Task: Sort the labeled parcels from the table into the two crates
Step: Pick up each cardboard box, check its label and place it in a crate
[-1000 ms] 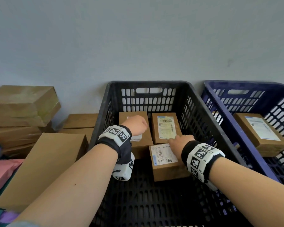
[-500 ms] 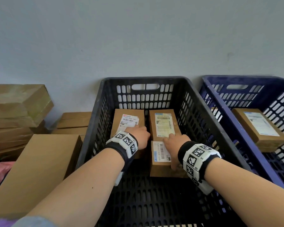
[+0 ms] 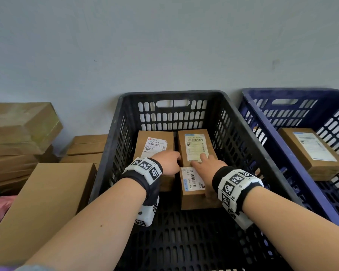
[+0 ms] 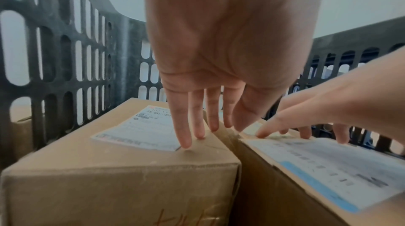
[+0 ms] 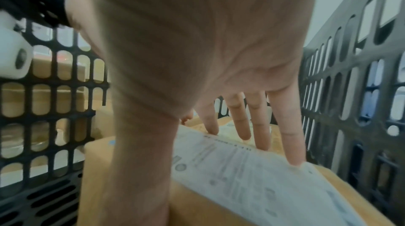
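Since the earlier frame, both hands had slid farther into the black crate. Left hand lay flat on the left parcel; right hand, fingers straight, pressed the near parcel, its long axis running near-to-far, directly beneath.

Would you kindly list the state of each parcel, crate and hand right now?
Left hand: open, fingers on the left parcel.
Right hand: open, fingers over the near parcel and far parcel.
Black crate: holds three parcels, labels up.
Blue crate: holds one labeled parcel.
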The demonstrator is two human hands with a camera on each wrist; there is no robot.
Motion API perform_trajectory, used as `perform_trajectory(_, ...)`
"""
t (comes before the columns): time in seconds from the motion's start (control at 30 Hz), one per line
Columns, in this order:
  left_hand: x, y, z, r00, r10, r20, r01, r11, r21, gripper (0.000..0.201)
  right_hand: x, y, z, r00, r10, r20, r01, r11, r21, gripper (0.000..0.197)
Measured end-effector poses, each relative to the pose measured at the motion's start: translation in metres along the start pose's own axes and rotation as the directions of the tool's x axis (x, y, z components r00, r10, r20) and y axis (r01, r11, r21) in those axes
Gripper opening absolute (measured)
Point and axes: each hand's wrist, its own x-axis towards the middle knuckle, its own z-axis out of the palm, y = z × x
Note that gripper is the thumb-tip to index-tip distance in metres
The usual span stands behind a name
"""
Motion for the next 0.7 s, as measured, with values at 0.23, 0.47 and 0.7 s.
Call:
perform_trajectory(0.23, 0.007, -0.019, 0.002, 0.988, -0.131, 0.076, 0.117, 0.978, 0.174, 0.086, 0.0, 0.017, -0.008, 0.997, 0.001, 0.081, -0.013, 0.988, 0.154, 0.109)
perform_trajectory(0.47, 0.014, -0.023, 0.02, 0.995, -0.054, -0.085, 0.076, 0.958, 0.277, 0.063, 0.006, 0.017, -0.005, 1.0, 0.008, -0.016, -0.003, 0.96, 0.28, 0.111)
perform_trajectory(0.7, 0.012, -0.024, 0.011, 0.998, -0.058, -0.029, 0.063, 0.963, 0.262, 0.065, 0.008, 0.023, -0.008, 0.998, 0.009, -0.066, 0.02, 0.906, 0.424, 0.094)
